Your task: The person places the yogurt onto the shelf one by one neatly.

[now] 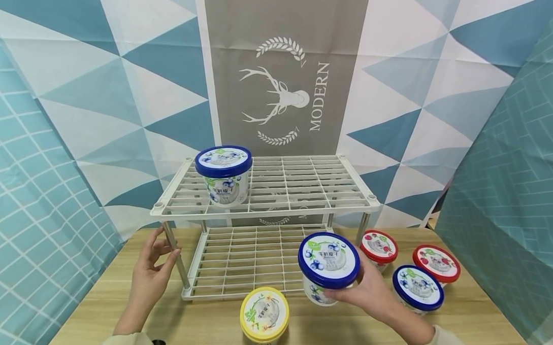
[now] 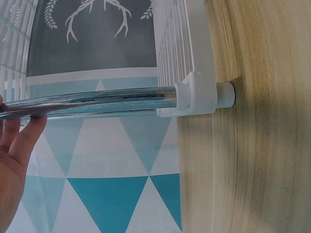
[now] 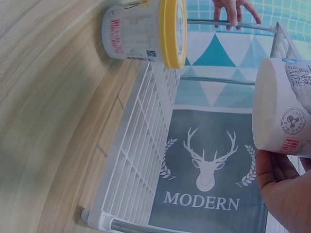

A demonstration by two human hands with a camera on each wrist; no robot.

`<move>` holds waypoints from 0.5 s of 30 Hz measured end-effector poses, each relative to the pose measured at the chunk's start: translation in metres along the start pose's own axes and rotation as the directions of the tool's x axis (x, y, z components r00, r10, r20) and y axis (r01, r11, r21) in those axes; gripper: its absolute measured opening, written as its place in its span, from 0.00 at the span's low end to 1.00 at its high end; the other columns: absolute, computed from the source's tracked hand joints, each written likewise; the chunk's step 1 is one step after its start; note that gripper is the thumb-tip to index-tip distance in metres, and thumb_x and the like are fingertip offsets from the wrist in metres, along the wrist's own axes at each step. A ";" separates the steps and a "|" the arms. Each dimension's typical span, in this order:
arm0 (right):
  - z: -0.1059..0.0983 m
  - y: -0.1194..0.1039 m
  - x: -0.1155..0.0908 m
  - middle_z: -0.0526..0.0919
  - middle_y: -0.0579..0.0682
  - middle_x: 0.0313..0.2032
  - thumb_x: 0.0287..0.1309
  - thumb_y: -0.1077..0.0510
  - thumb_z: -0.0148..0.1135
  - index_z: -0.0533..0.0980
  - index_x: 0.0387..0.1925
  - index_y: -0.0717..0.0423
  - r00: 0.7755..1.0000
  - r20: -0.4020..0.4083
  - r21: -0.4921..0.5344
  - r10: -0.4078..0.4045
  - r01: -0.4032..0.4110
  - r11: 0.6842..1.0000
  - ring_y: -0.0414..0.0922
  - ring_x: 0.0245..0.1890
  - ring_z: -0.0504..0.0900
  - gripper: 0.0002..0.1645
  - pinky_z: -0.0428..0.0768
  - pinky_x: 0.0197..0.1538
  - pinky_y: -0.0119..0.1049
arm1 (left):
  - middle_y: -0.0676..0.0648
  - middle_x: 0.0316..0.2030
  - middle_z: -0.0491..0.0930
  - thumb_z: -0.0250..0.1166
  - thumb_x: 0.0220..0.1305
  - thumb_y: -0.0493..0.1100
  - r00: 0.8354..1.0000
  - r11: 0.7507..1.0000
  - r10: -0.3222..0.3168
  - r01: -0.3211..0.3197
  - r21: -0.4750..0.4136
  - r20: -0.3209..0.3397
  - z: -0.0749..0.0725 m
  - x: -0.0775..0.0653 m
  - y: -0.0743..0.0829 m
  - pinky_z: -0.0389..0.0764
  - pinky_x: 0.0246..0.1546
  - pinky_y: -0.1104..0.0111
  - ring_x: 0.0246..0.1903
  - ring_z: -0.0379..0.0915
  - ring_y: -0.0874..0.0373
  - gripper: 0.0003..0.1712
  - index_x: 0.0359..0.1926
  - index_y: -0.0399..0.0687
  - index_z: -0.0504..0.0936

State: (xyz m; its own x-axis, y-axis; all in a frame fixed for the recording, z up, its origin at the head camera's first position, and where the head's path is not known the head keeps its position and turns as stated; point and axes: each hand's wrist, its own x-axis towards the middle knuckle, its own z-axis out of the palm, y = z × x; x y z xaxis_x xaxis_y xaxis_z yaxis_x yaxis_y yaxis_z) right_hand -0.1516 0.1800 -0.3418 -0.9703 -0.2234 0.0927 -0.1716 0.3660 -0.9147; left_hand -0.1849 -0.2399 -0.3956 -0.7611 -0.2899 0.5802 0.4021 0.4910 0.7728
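In the head view, my right hand (image 1: pixel 368 290) grips a white tub with a blue lid (image 1: pixel 329 260) in front of the rack's right half, lifted off the table. The right wrist view shows the underside and lower wall of this tub (image 3: pixel 279 107), with fingers around it. My left hand (image 1: pixel 151 272) holds the front left metal post (image 1: pixel 176 258) of a white two-tier rack (image 1: pixel 275 213), thumb and fingers about it. Another blue-lidded tub (image 1: pixel 223 175) stands on the top tier at the left. A yellow-lidded tub (image 1: pixel 264 317) sits on the table before the rack.
Two red-lidded tubs (image 1: pixel 379 247) and a third blue-lidded tub (image 1: pixel 418 288) stand on the wooden table (image 1: pixel 216 328) to the right of the rack. Behind hangs a patterned cloth (image 1: pixel 279 91) with a deer print. Tiled sheets (image 1: pixel 33 209) flank both sides.
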 end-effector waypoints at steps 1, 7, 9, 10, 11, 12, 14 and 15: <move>0.000 -0.001 0.000 0.68 0.60 0.61 0.39 0.58 0.77 0.55 0.67 0.56 1.000 -0.003 -0.003 -0.003 0.003 1.000 0.58 0.59 0.70 0.56 0.73 0.57 0.55 | 0.68 0.37 0.73 0.61 0.54 0.22 1.000 1.000 -0.003 0.003 -0.002 0.000 0.000 0.000 0.000 0.74 0.30 0.88 0.37 0.73 0.81 0.38 0.66 0.42 0.63; 0.001 -0.008 0.002 0.70 0.59 0.59 0.38 0.58 0.77 0.57 0.65 0.56 0.997 -0.008 0.010 -0.076 0.076 0.997 0.58 0.59 0.70 0.54 0.74 0.57 0.55 | 0.68 0.37 0.73 0.60 0.55 0.21 1.000 1.000 -0.004 0.004 0.006 0.001 0.000 0.000 -0.001 0.73 0.31 0.88 0.37 0.73 0.81 0.38 0.66 0.42 0.62; 0.001 -0.012 0.002 0.70 0.58 0.59 0.38 0.57 0.78 0.57 0.65 0.55 0.998 -0.014 0.002 -0.067 0.067 0.998 0.58 0.59 0.71 0.54 0.74 0.57 0.55 | 0.68 0.37 0.73 0.61 0.55 0.22 1.000 1.000 -0.004 0.004 0.002 0.004 0.001 0.000 -0.002 0.74 0.31 0.88 0.36 0.73 0.81 0.38 0.66 0.42 0.62; 0.001 -0.014 0.003 0.70 0.58 0.59 0.38 0.57 0.78 0.57 0.65 0.55 0.998 -0.018 -0.001 -0.059 0.059 0.998 0.58 0.59 0.71 0.54 0.73 0.58 0.55 | 0.68 0.37 0.73 0.61 0.55 0.22 1.000 1.000 -0.004 0.004 -0.003 0.005 0.001 0.000 -0.002 0.74 0.31 0.88 0.36 0.73 0.81 0.38 0.66 0.43 0.62; 0.001 -0.016 0.003 0.70 0.58 0.59 0.38 0.57 0.78 0.57 0.65 0.55 0.998 -0.021 -0.002 -0.051 0.051 0.999 0.58 0.60 0.70 0.54 0.73 0.58 0.55 | 0.68 0.37 0.73 0.61 0.55 0.22 1.000 1.000 -0.003 0.004 -0.009 0.007 0.001 0.000 -0.003 0.74 0.31 0.88 0.36 0.73 0.81 0.38 0.66 0.43 0.62; 0.001 -0.019 0.003 0.70 0.58 0.59 0.38 0.57 0.78 0.57 0.66 0.54 0.999 -0.027 -0.005 -0.042 0.042 0.999 0.58 0.60 0.70 0.54 0.73 0.59 0.55 | 0.68 0.37 0.73 0.61 0.55 0.22 1.000 1.000 -0.003 0.004 -0.017 0.008 0.001 0.000 -0.003 0.74 0.31 0.87 0.36 0.73 0.80 0.38 0.66 0.43 0.62; 0.001 -0.023 0.003 0.70 0.58 0.60 0.38 0.56 0.78 0.56 0.66 0.54 0.999 -0.036 -0.013 -0.032 0.031 0.999 0.58 0.60 0.70 0.55 0.73 0.59 0.54 | 0.68 0.37 0.73 0.61 0.55 0.23 1.000 1.000 -0.002 0.002 -0.030 0.009 0.001 0.000 -0.003 0.74 0.31 0.87 0.36 0.73 0.80 0.38 0.67 0.44 0.62; 0.001 -0.024 0.003 0.69 0.58 0.60 0.38 0.57 0.77 0.56 0.66 0.55 0.999 -0.036 -0.016 -0.034 0.033 0.999 0.58 0.60 0.70 0.55 0.73 0.59 0.54 | 0.68 0.37 0.73 0.61 0.55 0.23 1.000 1.000 -0.001 0.001 -0.030 0.009 0.001 0.000 -0.003 0.74 0.31 0.87 0.36 0.73 0.80 0.38 0.67 0.44 0.62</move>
State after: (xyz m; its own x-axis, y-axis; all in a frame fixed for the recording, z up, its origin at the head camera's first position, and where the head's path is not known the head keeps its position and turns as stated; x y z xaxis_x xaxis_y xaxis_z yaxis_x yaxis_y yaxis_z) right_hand -0.1504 0.1697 -0.3194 -0.9695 -0.2027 0.1379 -0.2067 0.3729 -0.9046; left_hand -0.1866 -0.2408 -0.3983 -0.7660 -0.2826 0.5773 0.4167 0.4656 0.7808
